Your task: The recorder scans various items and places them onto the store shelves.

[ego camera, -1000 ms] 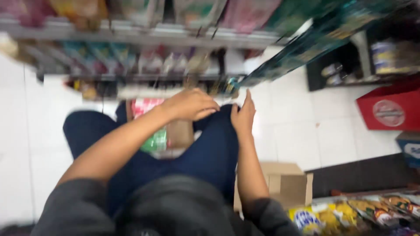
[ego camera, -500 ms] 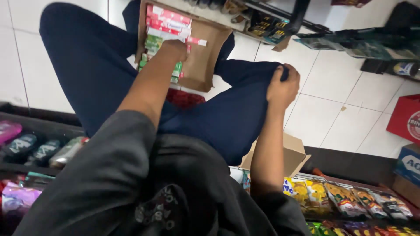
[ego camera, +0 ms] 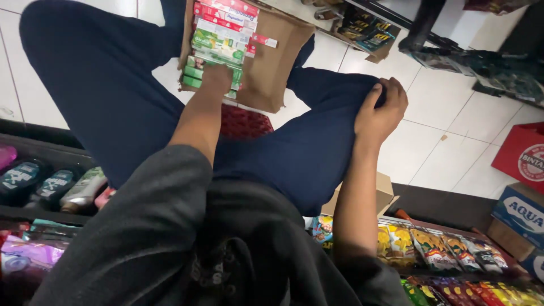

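White floor tiles (ego camera: 430, 141) fill the shop aisle where a person in dark blue trousers (ego camera: 102, 96) and a grey top crouches, seen from above. Between the knees lies an open brown cardboard box (ego camera: 272, 62), its flaps spread flat on the floor, with long red and green cartons (ego camera: 218, 39) stacked in rows along its left side. A low shelf of bottles (ego camera: 51, 187) runs at the left edge of the view, and bright snack packets (ego camera: 447, 249) line a shelf at lower right. The left hand (ego camera: 216, 79) reaches down onto the green cartons at the near end of the stack; its fingers are hidden, so their grip cannot be told. The right hand (ego camera: 379, 110) rests on the right knee, fingers curled around the cloth.
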